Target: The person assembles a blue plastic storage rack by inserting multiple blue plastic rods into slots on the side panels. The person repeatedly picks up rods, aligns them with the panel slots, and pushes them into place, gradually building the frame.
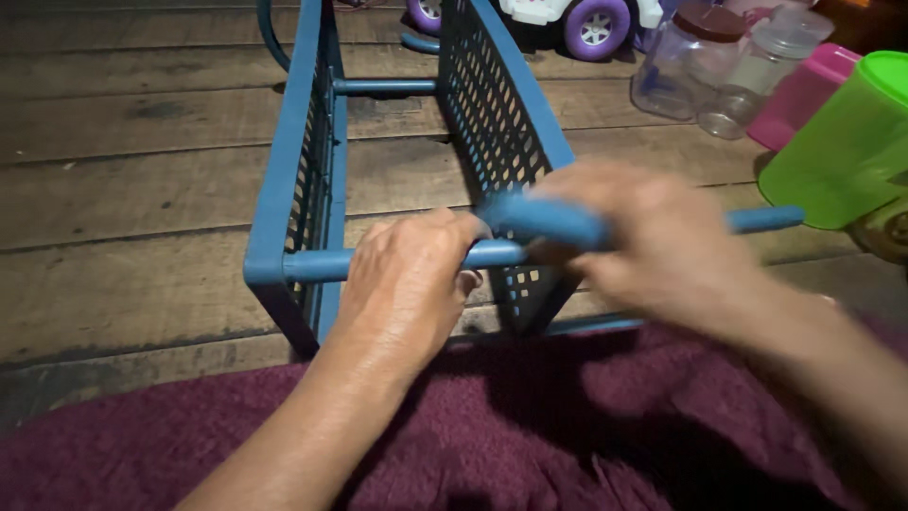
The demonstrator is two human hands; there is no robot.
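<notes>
A blue plastic rack [284, 180] with two perforated side panels stands on edge on the wooden floor, joined by blue tubes. My left hand [407, 284] grips the near cross tube [317, 264] between the panels. My right hand [653, 241], blurred by motion, is closed around a loose blue tube [766, 220] that sticks out to the right past the right panel [501, 123]. The two hands are close together at the near end of the rack.
A green plastic container [851, 142] lies at the right, with a pink box [804, 90] and two clear jars [719, 66] behind it. A toy car with purple wheels [596, 26] is at the top. Dark red cloth [530, 426] covers my lap.
</notes>
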